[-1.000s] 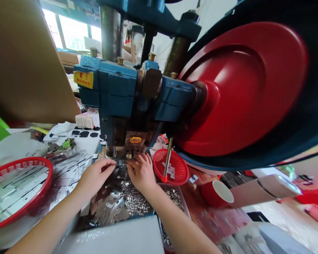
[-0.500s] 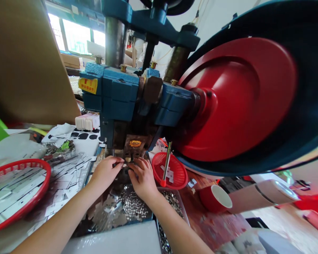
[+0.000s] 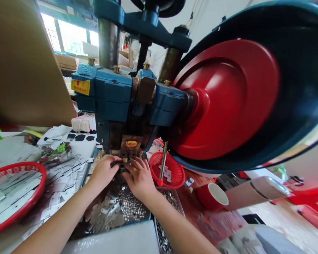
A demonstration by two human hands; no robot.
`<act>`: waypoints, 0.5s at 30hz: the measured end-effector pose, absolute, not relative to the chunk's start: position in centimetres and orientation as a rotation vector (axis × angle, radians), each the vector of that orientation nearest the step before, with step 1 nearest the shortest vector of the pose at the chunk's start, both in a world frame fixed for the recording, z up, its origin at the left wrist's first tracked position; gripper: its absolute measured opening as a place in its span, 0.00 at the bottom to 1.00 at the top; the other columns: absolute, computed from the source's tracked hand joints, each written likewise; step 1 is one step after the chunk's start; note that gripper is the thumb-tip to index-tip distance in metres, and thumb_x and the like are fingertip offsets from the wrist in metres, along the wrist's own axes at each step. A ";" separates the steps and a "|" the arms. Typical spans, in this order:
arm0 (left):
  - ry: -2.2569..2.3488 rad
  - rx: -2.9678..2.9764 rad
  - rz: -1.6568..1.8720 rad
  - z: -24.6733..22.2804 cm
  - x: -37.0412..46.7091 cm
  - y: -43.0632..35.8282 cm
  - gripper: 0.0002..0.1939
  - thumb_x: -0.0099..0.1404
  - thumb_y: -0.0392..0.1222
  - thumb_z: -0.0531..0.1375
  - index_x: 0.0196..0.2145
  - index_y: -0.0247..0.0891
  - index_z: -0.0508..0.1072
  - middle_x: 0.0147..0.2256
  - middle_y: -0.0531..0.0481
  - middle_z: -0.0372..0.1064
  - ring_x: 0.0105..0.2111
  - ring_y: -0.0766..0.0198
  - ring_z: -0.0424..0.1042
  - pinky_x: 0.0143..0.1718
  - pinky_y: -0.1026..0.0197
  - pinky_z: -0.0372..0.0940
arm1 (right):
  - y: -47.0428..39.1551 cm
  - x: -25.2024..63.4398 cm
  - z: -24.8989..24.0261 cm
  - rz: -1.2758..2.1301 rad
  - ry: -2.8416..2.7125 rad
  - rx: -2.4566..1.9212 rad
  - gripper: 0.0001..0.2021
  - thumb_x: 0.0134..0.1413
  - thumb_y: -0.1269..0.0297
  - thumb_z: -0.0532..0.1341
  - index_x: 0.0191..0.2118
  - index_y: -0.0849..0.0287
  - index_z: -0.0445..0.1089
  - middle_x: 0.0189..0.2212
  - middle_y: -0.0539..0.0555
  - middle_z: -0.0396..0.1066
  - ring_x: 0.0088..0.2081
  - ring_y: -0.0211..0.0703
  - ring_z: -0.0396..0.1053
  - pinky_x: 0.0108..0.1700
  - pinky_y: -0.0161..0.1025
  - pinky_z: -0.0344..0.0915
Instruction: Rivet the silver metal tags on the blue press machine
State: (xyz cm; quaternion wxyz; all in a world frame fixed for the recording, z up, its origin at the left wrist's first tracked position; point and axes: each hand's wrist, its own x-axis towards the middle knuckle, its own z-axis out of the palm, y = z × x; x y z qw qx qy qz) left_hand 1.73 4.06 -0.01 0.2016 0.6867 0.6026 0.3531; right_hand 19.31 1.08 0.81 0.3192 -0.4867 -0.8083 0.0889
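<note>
Both hands are at the base of a blue press (image 3: 112,95) with a large red wheel (image 3: 228,98). My left hand (image 3: 105,171) pinches a thin dark strip (image 3: 116,163) just left of the press's die. My right hand (image 3: 141,179) lies just right of the die, fingers bent toward it; what its fingertips hold, if anything, is hidden. Below the hands, small shiny metal parts (image 3: 132,206) and flat metal pieces (image 3: 106,215) are spread over the press bed.
At the left stands a red basket (image 3: 43,180) of flat plates, beside loose plates (image 3: 60,187). To the right are a smaller red basket (image 3: 182,176) with a rod across it, a bin of metal parts (image 3: 181,204), a red cup (image 3: 205,195) and a pink bottle (image 3: 243,194).
The whole view has shifted slightly, moving the press leftward in the picture. More of the dark strip shows at my left fingertips. Both hands stay by the die.
</note>
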 end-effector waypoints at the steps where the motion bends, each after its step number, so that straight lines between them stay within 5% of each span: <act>1: 1.697 1.906 0.992 0.2 1.5 4.0 0.14 0.59 0.45 0.54 0.37 0.38 0.76 0.40 0.46 0.73 0.44 0.55 0.70 0.51 0.54 0.62 | 0.9 19.9 0.5 0.334 -2.019 -1.278 0.13 0.60 0.57 0.56 0.47 0.53 0.71 0.50 0.56 0.70 0.55 0.52 0.62 0.60 0.57 0.53; 7: 1.734 1.801 0.944 1.1 -1.3 1.9 0.18 0.61 0.51 0.53 0.41 0.40 0.74 0.44 0.47 0.70 0.44 0.56 0.69 0.47 0.54 0.64 | -2.6 24.7 -1.8 1.107 -1.057 -1.190 0.28 0.59 0.40 0.46 0.47 0.57 0.70 0.37 0.58 0.75 0.37 0.48 0.73 0.41 0.46 0.70; 12: 1.742 1.929 0.796 0.2 -4.5 -0.7 0.15 0.61 0.51 0.53 0.39 0.43 0.75 0.42 0.49 0.72 0.43 0.55 0.70 0.48 0.53 0.63 | -4.3 25.6 -1.8 1.025 -1.092 -1.178 0.23 0.53 0.43 0.59 0.48 0.54 0.71 0.45 0.57 0.74 0.45 0.50 0.71 0.48 0.47 0.67; 15: 1.732 2.018 0.695 -0.8 -6.3 -2.2 0.15 0.61 0.51 0.53 0.37 0.45 0.76 0.41 0.48 0.73 0.43 0.54 0.70 0.48 0.52 0.64 | -4.0 25.6 -2.3 1.048 -1.044 -1.155 0.27 0.53 0.39 0.56 0.50 0.53 0.69 0.44 0.58 0.73 0.44 0.51 0.71 0.45 0.48 0.69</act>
